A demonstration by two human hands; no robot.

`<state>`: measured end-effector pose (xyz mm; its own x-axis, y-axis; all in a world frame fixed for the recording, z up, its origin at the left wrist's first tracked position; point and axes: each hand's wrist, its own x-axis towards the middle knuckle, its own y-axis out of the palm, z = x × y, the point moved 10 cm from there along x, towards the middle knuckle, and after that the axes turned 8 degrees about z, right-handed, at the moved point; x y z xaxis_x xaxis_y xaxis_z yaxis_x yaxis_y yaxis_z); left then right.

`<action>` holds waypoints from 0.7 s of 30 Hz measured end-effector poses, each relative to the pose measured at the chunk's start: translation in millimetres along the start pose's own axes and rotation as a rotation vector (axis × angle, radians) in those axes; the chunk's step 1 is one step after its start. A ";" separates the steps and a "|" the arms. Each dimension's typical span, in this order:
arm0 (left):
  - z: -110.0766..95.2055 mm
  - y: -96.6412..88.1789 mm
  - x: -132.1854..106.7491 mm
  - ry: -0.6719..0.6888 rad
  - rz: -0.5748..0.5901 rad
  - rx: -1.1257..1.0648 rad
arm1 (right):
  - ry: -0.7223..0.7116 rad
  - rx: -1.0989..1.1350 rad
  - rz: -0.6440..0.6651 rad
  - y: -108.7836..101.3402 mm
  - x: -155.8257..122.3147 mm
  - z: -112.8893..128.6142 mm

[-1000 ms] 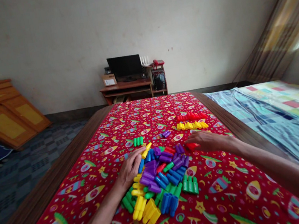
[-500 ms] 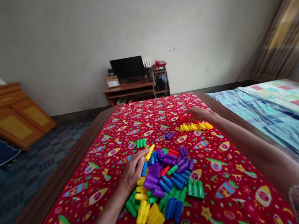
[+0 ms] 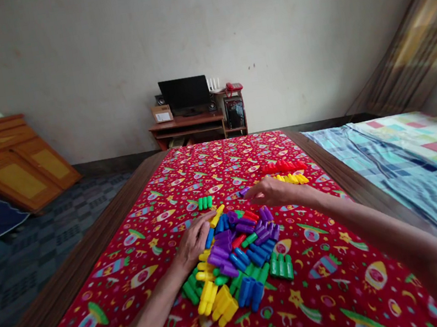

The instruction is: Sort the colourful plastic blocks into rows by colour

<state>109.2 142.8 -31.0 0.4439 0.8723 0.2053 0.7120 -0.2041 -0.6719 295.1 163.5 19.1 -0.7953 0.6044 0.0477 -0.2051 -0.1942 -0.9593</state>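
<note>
My left hand (image 3: 193,241) lies at the left edge of a heap of plastic toy building pieces, fingers stretched out, their tips by a yellow piece (image 3: 217,216). Purple (image 3: 219,259), blue (image 3: 250,292), green (image 3: 281,266) and yellow pieces make up most of the heap, with a few red ones. Beyond the heap hovers my right hand (image 3: 270,191), fingers apart and seemingly empty, close to a lone purple piece (image 3: 244,191). Behind it lie a red row (image 3: 283,166) of pieces and a yellow row (image 3: 294,178), partly hidden by the hand.
A green piece (image 3: 205,203) lies alone beyond my left hand. The red patterned cloth (image 3: 142,310) covers the table, whose brown edge (image 3: 92,285) shows at the left. A bed (image 3: 426,179) adjoins on the right. At the wall stands a desk (image 3: 191,125) with a monitor (image 3: 185,95).
My right hand has left the red pieces at the far right and moved left and nearer, towards the lone purple piece. The red row now shows fully. My left hand stays put.
</note>
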 end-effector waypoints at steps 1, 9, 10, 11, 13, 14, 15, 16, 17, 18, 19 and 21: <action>-0.3 -0.3 0.1 0.001 -0.001 0.000 | -0.034 0.001 0.060 12.0 2.8 12.3; -0.2 0.1 0.5 0.007 0.002 -0.008 | 0.139 -0.083 0.202 36.6 4.7 14.2; 0.4 0.5 0.6 0.007 0.004 -0.007 | 0.169 -0.084 0.168 32.9 3.0 9.7; 1.1 0.7 0.6 0.005 0.005 -0.006 | 0.195 -0.086 0.130 29.2 0.3 5.5; 2.2 0.8 0.6 0.005 0.002 -0.006 | 0.237 -0.114 0.044 21.8 -9.1 -0.9; 2.4 0.6 0.6 0.005 -0.001 -0.007 | 0.247 -0.141 -0.001 18.4 -15.7 -2.0; 2.3 0.5 0.5 0.007 -0.002 -0.007 | 0.243 -0.169 -0.043 15.5 -23.2 -1.2; 1.8 0.5 0.4 0.009 -0.003 -0.007 | 0.228 -0.190 -0.077 13.8 -30.9 1.2; 1.2 0.6 0.4 0.012 -0.001 -0.007 | 0.203 -0.199 -0.096 13.6 -38.3 4.7; 0.4 0.5 0.3 0.017 -0.001 -0.008 | 0.173 -0.195 -0.101 14.3 -44.7 8.4; -0.3 0.3 0.3 0.021 -0.003 -0.008 | 0.142 -0.181 -0.098 15.4 -49.9 11.9; -0.8 0.0 0.4 0.025 -0.004 -0.007 | 0.102 -0.142 -0.094 15.5 -55.5 15.9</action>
<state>109.8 142.8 -30.4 0.4541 0.8618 0.2260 0.7175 -0.2034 -0.6662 327.0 114.7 6.0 -0.7128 0.6915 0.1169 -0.1874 -0.0272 -0.9819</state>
